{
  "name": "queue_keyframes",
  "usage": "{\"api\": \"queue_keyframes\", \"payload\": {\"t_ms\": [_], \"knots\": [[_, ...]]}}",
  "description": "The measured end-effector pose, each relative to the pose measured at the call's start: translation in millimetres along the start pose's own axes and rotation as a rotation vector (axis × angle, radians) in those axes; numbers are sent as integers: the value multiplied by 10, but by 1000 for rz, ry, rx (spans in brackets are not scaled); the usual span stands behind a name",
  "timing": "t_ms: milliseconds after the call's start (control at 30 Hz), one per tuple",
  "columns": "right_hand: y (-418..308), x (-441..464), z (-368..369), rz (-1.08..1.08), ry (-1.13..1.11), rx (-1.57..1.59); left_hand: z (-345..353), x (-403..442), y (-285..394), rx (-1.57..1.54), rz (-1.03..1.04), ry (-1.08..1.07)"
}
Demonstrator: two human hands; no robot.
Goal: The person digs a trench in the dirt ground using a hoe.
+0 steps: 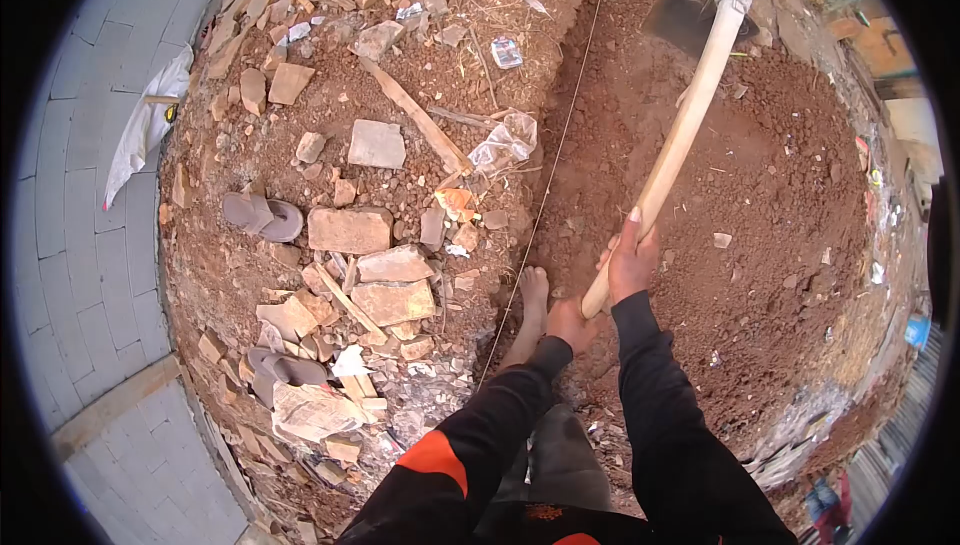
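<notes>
A hoe with a pale wooden handle [690,125] slants from the lower middle to the upper right. Its dark, wide metal blade [682,21] rests at or just over the reddish soil. My left hand [574,326] is wrapped round the lower end of the handle. Just above it, my right hand [633,257] grips the same handle. A taut string [572,110] runs along the left edge of the dug strip. My bare foot [534,295] shows beside my left hand.
Broken bricks [350,231], stones and wood pieces [415,115] lie on the left. Two sandals [263,217] are among them. Grey paving [90,245] borders the far left. Loose soil [760,215] spreads at right, with a person's clothed part [828,507] at the lower right edge.
</notes>
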State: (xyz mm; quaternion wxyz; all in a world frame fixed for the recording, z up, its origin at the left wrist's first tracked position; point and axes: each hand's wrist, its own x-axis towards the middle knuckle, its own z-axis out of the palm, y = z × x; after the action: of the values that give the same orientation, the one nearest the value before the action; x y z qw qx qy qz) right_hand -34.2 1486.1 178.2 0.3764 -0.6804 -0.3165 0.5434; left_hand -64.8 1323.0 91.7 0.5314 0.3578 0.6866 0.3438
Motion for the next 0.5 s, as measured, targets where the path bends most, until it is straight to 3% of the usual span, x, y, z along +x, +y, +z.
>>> {"api": "queue_keyframes", "payload": {"t_ms": [33,100,133,167,267,333,433,500], "knots": [[194,66,36,4,1,-7,26,147,-209,-42,1,-26],[724,80,133,209,-40,-62,-269,-123,37,-82,-48,118],[864,-207,81,405,-93,-121,-195,-514,-218,225,-305,64],[1311,-416,-81,559,-172,-256,-71,-986,-257,238,-503,47],[1370,-1286,-392,658,-182,-266,-97,-2002,-285,-30,-507,23],[1347,-1551,-590,696,-170,-202,-139,-2229,-96,156,-571,-16],[1048,-1316,-544,598,-155,-195,-135,-1926,127,83,-482,17],[847,-732,-415,492,-123,-116,45,-1343,-81,72,-355,21]]}}
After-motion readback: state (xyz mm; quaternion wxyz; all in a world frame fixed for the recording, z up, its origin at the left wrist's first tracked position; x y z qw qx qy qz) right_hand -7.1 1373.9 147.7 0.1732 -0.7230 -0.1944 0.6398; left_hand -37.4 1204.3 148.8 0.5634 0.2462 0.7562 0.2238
